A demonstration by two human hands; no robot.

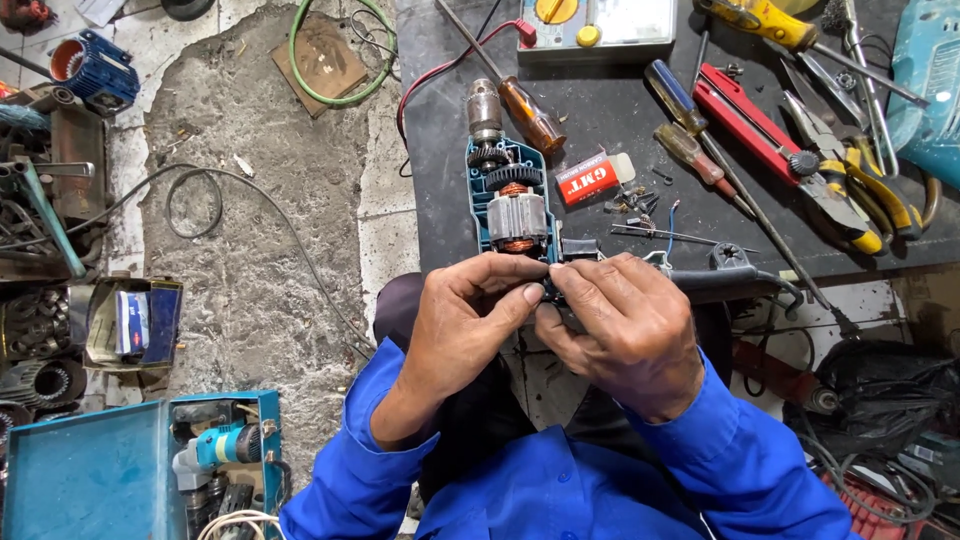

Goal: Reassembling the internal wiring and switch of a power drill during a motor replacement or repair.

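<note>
An opened blue electric drill point(508, 195) lies on the dark workbench point(600, 130), its motor armature and gears exposed and the chuck pointing away from me. My left hand point(470, 320) and my right hand point(625, 325) meet at the drill's handle end near the bench's front edge. Both pinch a small dark part point(548, 290) of the drill between thumbs and fingertips. What the fingers hold is mostly hidden. A black cable point(735, 280) runs off to the right from under my right hand.
Screwdrivers point(530, 112), a red tool point(745, 120), yellow-handled pliers point(850, 195), a small red-and-white box point(590, 178) and a meter point(595, 25) lie on the bench. Left on the floor stand a blue case holding another drill point(215, 450), cables and scrap motor parts point(45, 200).
</note>
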